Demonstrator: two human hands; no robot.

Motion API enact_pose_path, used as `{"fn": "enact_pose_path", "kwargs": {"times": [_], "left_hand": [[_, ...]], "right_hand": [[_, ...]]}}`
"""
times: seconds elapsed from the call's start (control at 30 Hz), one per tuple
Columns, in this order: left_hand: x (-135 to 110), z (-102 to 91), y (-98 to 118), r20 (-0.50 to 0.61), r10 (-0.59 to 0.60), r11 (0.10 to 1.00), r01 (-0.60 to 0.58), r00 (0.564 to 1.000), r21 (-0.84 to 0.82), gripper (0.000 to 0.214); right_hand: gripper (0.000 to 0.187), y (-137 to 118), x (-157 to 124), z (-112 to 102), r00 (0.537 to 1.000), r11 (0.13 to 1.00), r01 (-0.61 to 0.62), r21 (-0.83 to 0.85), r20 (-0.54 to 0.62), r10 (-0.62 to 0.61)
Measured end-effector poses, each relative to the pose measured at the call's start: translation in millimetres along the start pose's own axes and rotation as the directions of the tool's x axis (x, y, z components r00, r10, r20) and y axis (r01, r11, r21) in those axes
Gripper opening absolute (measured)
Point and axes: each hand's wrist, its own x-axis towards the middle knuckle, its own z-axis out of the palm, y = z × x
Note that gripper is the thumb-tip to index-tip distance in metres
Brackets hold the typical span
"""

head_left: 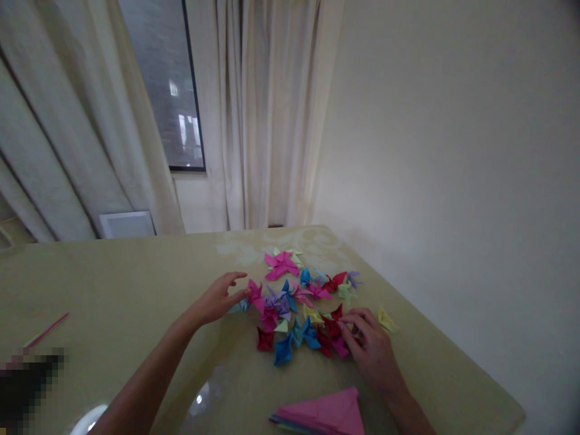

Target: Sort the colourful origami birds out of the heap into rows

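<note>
A heap of small folded paper shapes in pink, blue, red, purple, yellow and green lies on the yellowish table. My left hand reaches in from the left, fingers curled, its tips touching a pink folded piece at the heap's left edge. My right hand rests at the heap's right side, fingers bent and pinching among the red and pink pieces. What it grips is hidden by the fingers. A larger pink pinwheel shape lies at the far side of the heap.
A stack of flat coloured paper sheets, pink on top, lies at the near edge. A pink stick lies at the far left. Curtains and a window stand behind the table; a wall runs along the right.
</note>
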Motion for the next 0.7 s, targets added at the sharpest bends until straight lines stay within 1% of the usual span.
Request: {"fn": "enact_pose_path", "kwargs": {"times": [0.03,0.1,0.17,0.2,0.23,0.27,0.33,0.4,0.47,0.57,0.63,0.7], "left_hand": [[-1.9,1.2,-1.8,-0.003,-0.011,0.999,0.011,1.0,0.036,0.076],[-6.3,4.7,-3.0,0.071,-0.032,0.998,0.028,0.997,0.05,0.094],[-10.8,12.3,0.7,0.165,-0.057,0.997,0.065,0.985,-0.046,0.111],[-12.9,17.8,3.8,0.18,-0.065,0.988,0.088,0.982,-0.125,0.115],[-14.8,24.1,6.9,0.163,-0.073,0.972,0.107,0.984,-0.209,0.115],[-16.5,31.0,9.5,0.117,-0.088,0.95,0.119,0.989,-0.29,0.112],[-19.6,44.6,10.8,-0.045,-0.143,0.894,0.11,0.989,-0.435,0.1],[-23.5,55.8,6.7,-0.211,-0.22,0.848,0.08,0.952,-0.524,0.088],[-30.1,63.1,-0.1,-0.334,-0.28,0.826,0.049,0.9,-0.561,0.08],[-47.8,66.5,-6.8,-0.44,-0.313,0.844,0.035,0.842,-0.535,0.07],[-63.5,66.1,-5.9,-0.467,-0.309,0.869,0.046,0.828,-0.494,0.061],[-78.6,65.7,-1.1,-0.469,-0.289,0.896,0.063,0.834,-0.44,0.057]], "right_hand": [[0.032,0.0,-0.3,0.5,1.0,1.0,-0.003,0.01,0.004,0.003],[0.027,0.1,-0.7,1.9,1.0,1.0,0.006,0.017,0.008,-0.006],[0.023,0.2,-0.7,3.4,0.999,0.999,0.04,0.01,0.0,-0.04],[0.022,0.3,-0.6,4.1,0.998,0.998,0.06,0.004,-0.006,-0.059],[0.021,0.4,-0.5,4.5,0.997,0.997,0.077,-0.002,-0.015,-0.077],[0.021,0.4,-0.2,4.7,0.995,0.996,0.092,-0.006,-0.026,-0.092],[0.022,0.7,0.4,4.3,0.992,0.994,0.108,-0.018,-0.057,-0.109],[0.024,1.2,1.2,3.1,0.987,0.993,0.115,-0.041,-0.109,-0.119],[0.029,2.2,1.8,2.1,0.978,0.99,0.116,-0.082,-0.167,-0.129],[0.041,5.7,1.8,3.3,0.962,0.975,0.114,-0.193,-0.222,-0.156],[0.048,9.2,0.7,6.2,0.963,0.952,0.097,-0.29,-0.214,-0.163],[0.054,12.6,-1.0,9.7,0.969,0.93,0.073,-0.359,-0.194,-0.152]]}}
